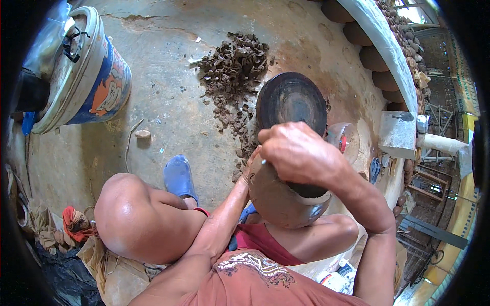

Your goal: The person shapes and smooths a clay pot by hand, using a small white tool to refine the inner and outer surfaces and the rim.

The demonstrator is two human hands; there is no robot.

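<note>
A rounded brown clay pot [286, 204] rests tilted on my lap, its dark mouth partly covered by my right forearm. My left hand [251, 166] presses along the pot's left side, steadying it; most of its fingers are hidden. Over the pot's upper part, my right hand [301, 152] is closed with the knuckles up. A small pale tip shows under its fingers, but I cannot make out the thing itself. Just beyond the hands stands a dark round disc [292, 102]. Thin dark clay shavings [232, 66] lie in a heap to its left.
A large white bucket [115, 76] with a lid stands at the far left. A stone [143, 134] and a thin stick [130, 145] lie on the floor [163, 41]. Behind the disc sits a clear plastic container [341, 133]. Several round brown pots [372, 58] line the right side.
</note>
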